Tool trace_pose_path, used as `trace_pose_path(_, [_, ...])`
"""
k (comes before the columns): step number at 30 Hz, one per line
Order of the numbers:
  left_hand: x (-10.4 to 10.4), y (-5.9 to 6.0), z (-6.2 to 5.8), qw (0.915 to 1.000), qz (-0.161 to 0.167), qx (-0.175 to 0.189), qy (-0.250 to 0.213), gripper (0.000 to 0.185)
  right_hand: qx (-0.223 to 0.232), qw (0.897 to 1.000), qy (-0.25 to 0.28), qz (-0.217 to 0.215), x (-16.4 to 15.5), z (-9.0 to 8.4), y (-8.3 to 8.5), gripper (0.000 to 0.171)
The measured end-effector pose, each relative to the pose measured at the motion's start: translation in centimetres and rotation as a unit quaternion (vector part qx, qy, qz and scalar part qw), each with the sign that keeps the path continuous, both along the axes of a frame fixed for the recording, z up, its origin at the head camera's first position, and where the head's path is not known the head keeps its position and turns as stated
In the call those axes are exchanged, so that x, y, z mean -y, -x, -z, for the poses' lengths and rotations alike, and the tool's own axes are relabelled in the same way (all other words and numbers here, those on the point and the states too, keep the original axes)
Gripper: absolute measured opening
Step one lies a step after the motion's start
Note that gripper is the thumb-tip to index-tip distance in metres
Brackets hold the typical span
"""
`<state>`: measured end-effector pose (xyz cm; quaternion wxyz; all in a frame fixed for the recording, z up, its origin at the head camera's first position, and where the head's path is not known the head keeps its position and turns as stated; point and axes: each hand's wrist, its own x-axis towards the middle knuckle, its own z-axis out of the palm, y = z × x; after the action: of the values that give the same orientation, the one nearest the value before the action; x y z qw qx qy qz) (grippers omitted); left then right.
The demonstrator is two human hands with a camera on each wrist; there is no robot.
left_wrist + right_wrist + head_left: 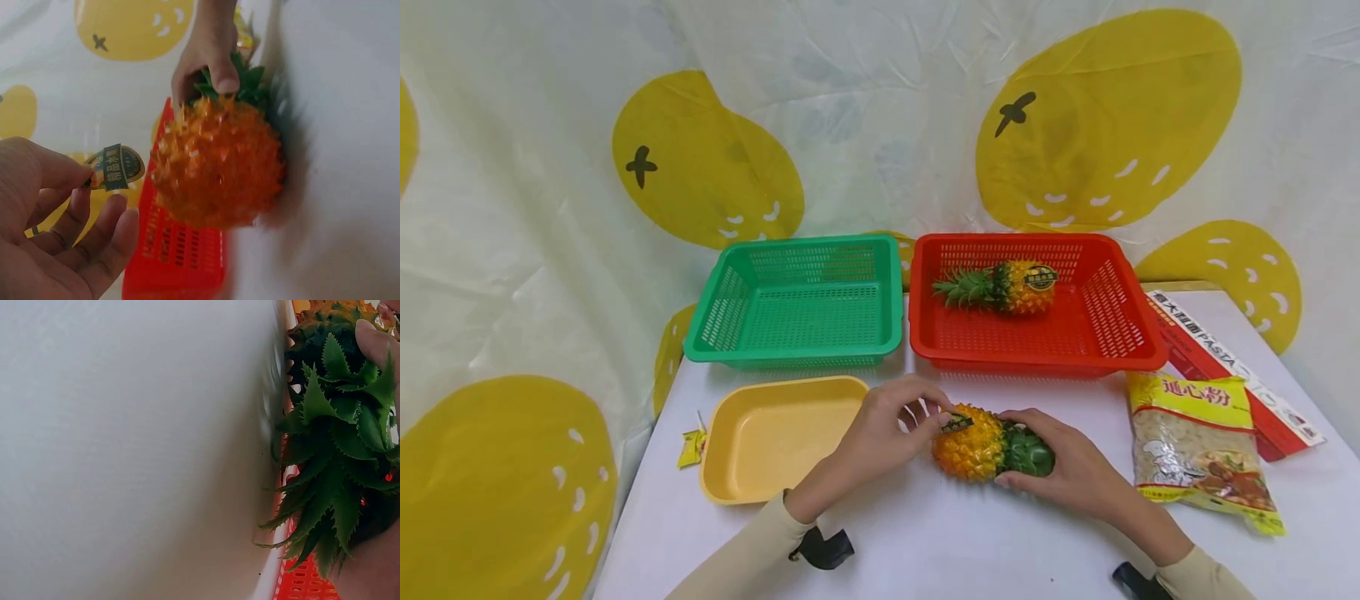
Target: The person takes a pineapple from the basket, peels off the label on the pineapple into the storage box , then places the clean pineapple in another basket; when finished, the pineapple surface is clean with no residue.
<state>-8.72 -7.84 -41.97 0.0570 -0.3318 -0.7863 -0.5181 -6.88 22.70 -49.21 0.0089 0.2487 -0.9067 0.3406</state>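
Observation:
An orange-yellow pineapple with a green leafy crown lies on the white table, crown to the right. My right hand grips it around the crown and its green end, thumb on the near side. Between thumb and forefinger, my left hand pinches a small dark label sticker with Chinese characters. In the left wrist view the label stands apart from the fruit's spiky skin, and the other fingers of that hand are loosely bent. A second pineapple, bearing a similar label, lies in the red basket.
Left of the red basket stands a green basket. A yellow tray sits in front of it, with a small yellow-wrapped lollipop beside it. On the right lie a bag of macaroni and a red-and-white pasta box.

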Motion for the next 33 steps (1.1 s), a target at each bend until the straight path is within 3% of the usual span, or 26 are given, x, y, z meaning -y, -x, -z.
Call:
trace_pose_path(9, [3.6, 1.2, -0.6, 0.9958, -0.045, 0.073, 0.031, 0.011, -0.003, 1.0, 0.0, -0.001, 0.1, -0.1, 0.0, 0.077])
trace_pose_path(16, [7.1, 2.8, -0.6, 0.9881, -0.049, 0.141, 0.037, 0.009, 0.01, 1.0, -0.004, 0.004, 0.1, -0.1, 0.0, 0.078])
trace_pose_path(23, [9.9, 3.7, -0.7, 0.9827, -0.047, 0.166, 0.067, 0.008, 0.018, 1.0, -0.003, 0.008, 0.0, -0.2, -0.1, 0.078])
trace_pose_path(33, [12.3, 4.6, 0.5, 0.9701, -0.032, 0.225, 0.085, 0.007, 0.017, 1.0, 0.0, 0.006, 0.1, -0.1, -0.1, 0.079])
